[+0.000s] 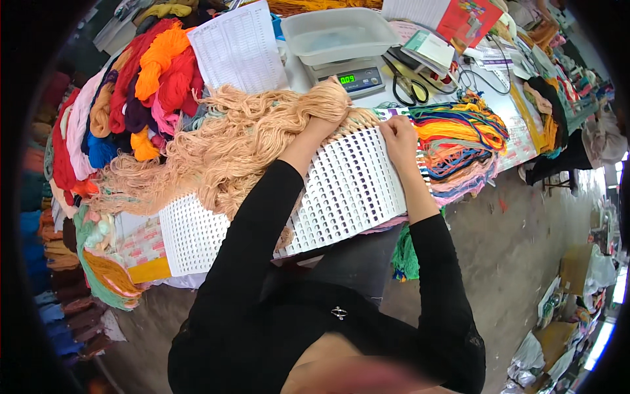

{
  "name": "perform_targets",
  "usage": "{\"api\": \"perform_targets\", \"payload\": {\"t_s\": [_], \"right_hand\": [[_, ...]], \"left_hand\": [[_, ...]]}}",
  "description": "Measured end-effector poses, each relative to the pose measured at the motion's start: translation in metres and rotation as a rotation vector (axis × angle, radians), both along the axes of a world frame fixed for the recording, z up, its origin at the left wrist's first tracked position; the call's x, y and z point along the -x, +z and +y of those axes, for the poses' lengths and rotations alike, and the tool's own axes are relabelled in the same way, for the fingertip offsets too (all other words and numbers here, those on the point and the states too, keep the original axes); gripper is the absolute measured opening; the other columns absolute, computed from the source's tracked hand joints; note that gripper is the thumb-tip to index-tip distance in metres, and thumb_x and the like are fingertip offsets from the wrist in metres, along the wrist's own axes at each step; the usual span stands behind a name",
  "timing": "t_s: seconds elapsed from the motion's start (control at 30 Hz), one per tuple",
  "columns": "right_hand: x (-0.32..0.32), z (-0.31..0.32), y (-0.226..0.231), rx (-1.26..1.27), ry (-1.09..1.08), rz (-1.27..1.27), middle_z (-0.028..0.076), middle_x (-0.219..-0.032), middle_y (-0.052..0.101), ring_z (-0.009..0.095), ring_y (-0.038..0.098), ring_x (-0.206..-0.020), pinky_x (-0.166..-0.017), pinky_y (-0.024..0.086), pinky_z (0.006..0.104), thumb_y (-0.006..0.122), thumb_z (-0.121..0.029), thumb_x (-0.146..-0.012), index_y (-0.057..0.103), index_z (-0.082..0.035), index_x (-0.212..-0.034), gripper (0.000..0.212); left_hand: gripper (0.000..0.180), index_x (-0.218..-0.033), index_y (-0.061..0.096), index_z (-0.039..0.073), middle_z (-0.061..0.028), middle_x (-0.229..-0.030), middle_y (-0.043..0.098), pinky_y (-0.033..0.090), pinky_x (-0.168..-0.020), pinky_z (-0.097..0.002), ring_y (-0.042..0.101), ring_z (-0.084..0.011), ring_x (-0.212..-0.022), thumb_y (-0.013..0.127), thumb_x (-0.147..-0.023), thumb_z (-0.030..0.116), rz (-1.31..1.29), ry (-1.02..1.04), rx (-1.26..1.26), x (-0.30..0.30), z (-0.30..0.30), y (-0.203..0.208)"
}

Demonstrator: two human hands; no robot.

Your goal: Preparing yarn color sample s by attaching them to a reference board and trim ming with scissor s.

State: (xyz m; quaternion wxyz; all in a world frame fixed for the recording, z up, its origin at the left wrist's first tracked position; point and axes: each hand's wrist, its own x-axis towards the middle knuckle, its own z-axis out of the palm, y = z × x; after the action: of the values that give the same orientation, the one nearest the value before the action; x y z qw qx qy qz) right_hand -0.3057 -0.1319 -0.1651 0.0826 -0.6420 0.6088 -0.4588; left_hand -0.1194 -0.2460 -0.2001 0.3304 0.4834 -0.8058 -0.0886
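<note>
Right hand (399, 136) now, fingers curled and drawn together at the upper right edge of a white perforated sheet (348, 187), though whether a strand is pinched there, I cannot tell! Across to the left hand (319, 129), sunk into the peach yarn (243, 131), a thick bunch draped over the fingers, so their grip is hidden and I cannot call it. And what a spread of peach, loose and wavy, sprawling leftward across the perforated white! Just beyond the right hand, a fan of multicoloured strands (459, 134), blue, yellow, red and orange, lies by the sheet's right side. Up the table (296, 77) we go: black-handled scissors (412, 92), then a digital scale (363, 83) carrying a translucent tray (338, 36). A printed page (239, 49) leans beside it, and out at the far left, a heap of bright skeins (157, 59) in orange, red, pink and blue
</note>
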Motion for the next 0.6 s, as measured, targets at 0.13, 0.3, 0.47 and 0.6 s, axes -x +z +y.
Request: {"api": "perform_targets", "payload": {"t_s": [0.13,0.3,0.47,0.6], "right_hand": [[-0.019,-0.005,0.007,0.033,0.04,0.044,0.01,-0.083,0.06,0.028,0.058,-0.077,-0.067,0.044,0.038,0.065,-0.018,-0.074,0.062,-0.001,-0.07,0.018],[-0.004,-0.001,0.001,-0.026,0.023,0.022,0.008,-0.085,0.061,0.026,0.058,-0.081,-0.071,0.042,0.038,0.065,-0.018,-0.075,0.061,-0.002,-0.07,0.017],[-0.006,0.0,0.001,0.034,-0.003,0.035,0.007,-0.082,0.06,0.025,0.058,-0.074,-0.064,0.042,0.0363,0.067,-0.019,-0.073,0.061,-0.004,-0.071,0.017],[-0.016,0.0,0.013,-0.064,-0.004,-0.033,0.006,-0.076,0.057,0.021,0.057,-0.072,-0.065,0.041,0.0338,0.067,-0.02,-0.069,0.059,-0.006,-0.077,0.018]], "left_hand": [[0.021,-0.096,0.058,0.006,-0.0042,-0.082,0.061,0.046,-0.075,-0.0299,0.058,-0.0165,-0.079,0.065,-0.078,0.014,0.292,0.039,-0.207,-0.017,-0.025,-0.027],[0.031,-0.105,0.055,0.007,-0.0102,-0.075,0.062,0.046,-0.053,-0.0315,0.058,-0.0193,-0.063,0.06,-0.077,0.018,0.527,-0.021,-0.396,0.004,-0.018,-0.006],[0.032,-0.097,0.059,0.004,-0.0093,-0.069,0.063,0.049,-0.057,-0.0353,0.061,-0.0222,-0.063,0.068,-0.069,0.014,0.533,0.011,-0.537,0.012,-0.002,0.021],[0.045,-0.117,0.046,0.002,-0.0171,-0.099,0.06,0.048,-0.075,-0.036,0.059,-0.0259,-0.084,0.058,-0.079,0.023,0.368,0.061,0.113,-0.01,0.004,0.021]]}}
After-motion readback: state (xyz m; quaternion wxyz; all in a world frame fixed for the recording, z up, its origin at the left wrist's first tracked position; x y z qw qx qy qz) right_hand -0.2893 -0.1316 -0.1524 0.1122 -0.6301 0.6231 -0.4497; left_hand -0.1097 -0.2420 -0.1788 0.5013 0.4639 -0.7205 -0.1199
